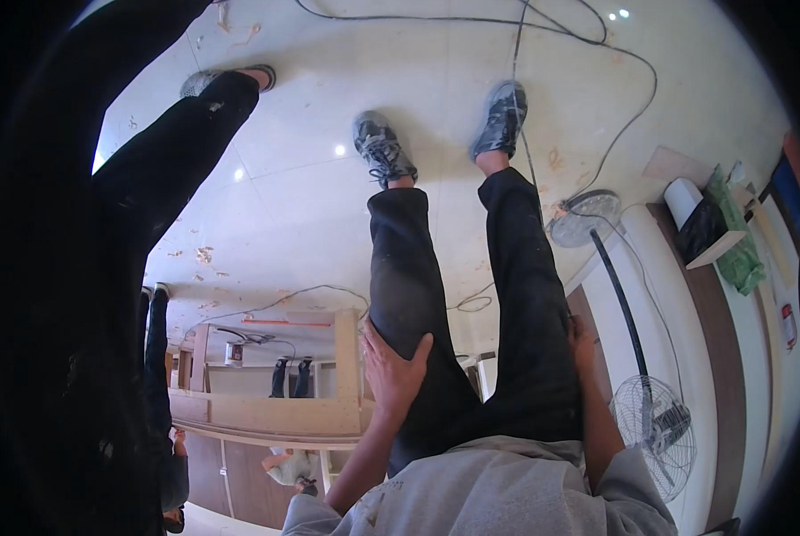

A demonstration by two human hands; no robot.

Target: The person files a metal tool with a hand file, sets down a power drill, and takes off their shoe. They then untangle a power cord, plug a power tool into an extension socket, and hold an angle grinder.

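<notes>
Where grey-smudged black trousers (409,286) meet the left hand (395,373), its fingers (373,347) spread; the right hand's (583,346) I cannot tell.

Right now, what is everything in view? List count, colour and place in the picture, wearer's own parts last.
Floor: one, off-white, upper half
Cables: several, dark, across floor
Wood shavings: many, tan, scattered
Fan: one, black pole, right
Green plastic: one, green, right
Red cylinder: one, red, right edge
Wooden frame: one, pale, lower left
Can: one, whitish, lower left
Other people: at least three, dark trousers, left
Shoes: two, grey-patterned, top
Trousers: one pair, black, centre
Shirt: one, grey, bottom
Left hand: one, bare, on left leg
Right hand: one, bare, beside right leg, partly hidden
</notes>
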